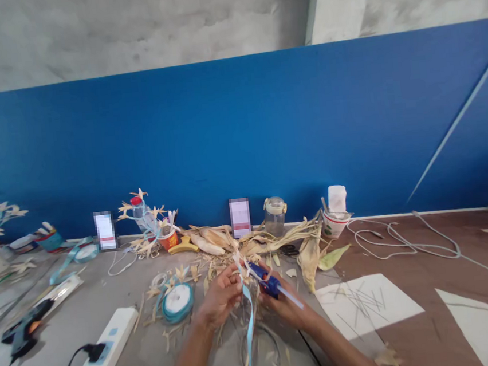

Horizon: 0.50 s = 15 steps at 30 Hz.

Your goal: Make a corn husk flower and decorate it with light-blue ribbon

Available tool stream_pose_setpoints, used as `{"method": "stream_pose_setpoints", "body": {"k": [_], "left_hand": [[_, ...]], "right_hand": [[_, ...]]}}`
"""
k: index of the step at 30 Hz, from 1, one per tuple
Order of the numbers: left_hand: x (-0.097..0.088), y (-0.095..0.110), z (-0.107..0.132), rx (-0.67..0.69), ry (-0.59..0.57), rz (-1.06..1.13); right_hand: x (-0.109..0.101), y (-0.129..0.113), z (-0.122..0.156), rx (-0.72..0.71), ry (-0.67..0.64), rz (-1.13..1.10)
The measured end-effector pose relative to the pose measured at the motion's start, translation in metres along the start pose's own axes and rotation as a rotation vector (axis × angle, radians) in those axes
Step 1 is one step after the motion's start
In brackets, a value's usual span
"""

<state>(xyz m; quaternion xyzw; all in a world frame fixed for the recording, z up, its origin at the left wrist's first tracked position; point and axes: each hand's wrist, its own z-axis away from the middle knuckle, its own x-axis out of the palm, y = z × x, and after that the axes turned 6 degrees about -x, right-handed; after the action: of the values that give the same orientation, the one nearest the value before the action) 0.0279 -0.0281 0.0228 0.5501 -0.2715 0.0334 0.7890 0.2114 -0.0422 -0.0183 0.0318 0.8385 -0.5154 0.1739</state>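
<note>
My left hand (221, 295) is closed in a pinch on a light blue ribbon (249, 320) and a small pale husk piece at its top; the ribbon hangs down between my forearms. My right hand (281, 303) grips a blue glue gun (267, 281) with a clear glue stick jutting from its back, and its nozzle points at the pinched piece. A spool of light blue ribbon (178, 301) lies just left of my left hand. Dried corn husks (271, 241) are heaped behind both hands.
A white power strip (106, 346) with black plugs lies at the front left, and a black glue gun (23, 331) further left. Along the blue wall stand a glass jar (275, 215), paper cups (333, 223) and a husk flower bunch (144, 221). White cables (405, 242) and paper sheets (370, 303) lie at right.
</note>
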Motion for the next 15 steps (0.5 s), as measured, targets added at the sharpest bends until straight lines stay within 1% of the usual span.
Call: {"method": "stream_pose_setpoints", "body": {"k": [4,7,9,12,15], "left_hand": [[-0.003,-0.003,-0.003,0.023,0.022,-0.025],[-0.005,-0.005,-0.005,0.028,0.020,-0.022],[-0.006,-0.006,-0.006,0.028,0.017,-0.009],[-0.009,-0.007,-0.007,0.022,0.038,0.020],[-0.014,-0.006,-0.008,0.018,0.075,0.040]], "right_hand": [[0.002,0.002,0.005,-0.071,-0.087,0.160],[0.005,0.001,0.005,-0.098,-0.134,0.202],[0.007,0.000,0.005,-0.092,-0.141,0.212],[0.006,0.002,0.003,-0.040,-0.078,0.231],[-0.004,0.010,-0.002,0.046,0.100,0.242]]}}
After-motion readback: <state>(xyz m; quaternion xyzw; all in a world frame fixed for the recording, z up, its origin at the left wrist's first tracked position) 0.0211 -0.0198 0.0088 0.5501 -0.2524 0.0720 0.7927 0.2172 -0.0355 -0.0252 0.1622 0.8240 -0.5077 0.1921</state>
